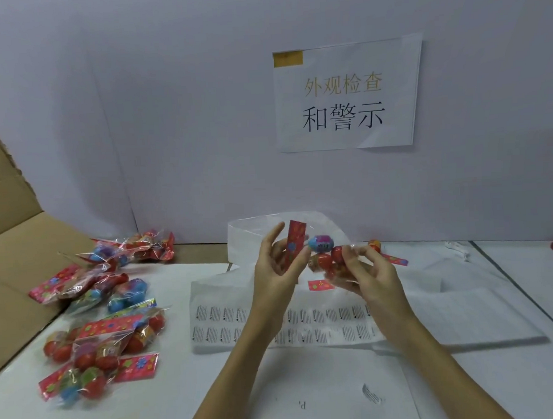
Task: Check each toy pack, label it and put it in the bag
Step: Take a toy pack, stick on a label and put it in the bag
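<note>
1. A clear crinkly plastic toy pack with a red flowered card header (322,255) is held up over the middle of the table (310,383), in front of a thin white plastic bag (254,229).
2. The pack's long axis runs left to right; the header stands upright at its left end and the round red and blue toys trail to the right.
3. The left hand (276,267) pinches the header between thumb and fingers, with the forefinger straight up.
4. The right hand (368,275) grips the toy end, its fingers curled round the glossy wrap.
5. A white sheet of small printed labels (230,327) lies flat under both forearms.
6. A loose heap of similar packs (98,314) sits at the left, beside a brown cardboard flap (11,249).
7. A paper sign (346,96) hangs on the far wall.
</note>
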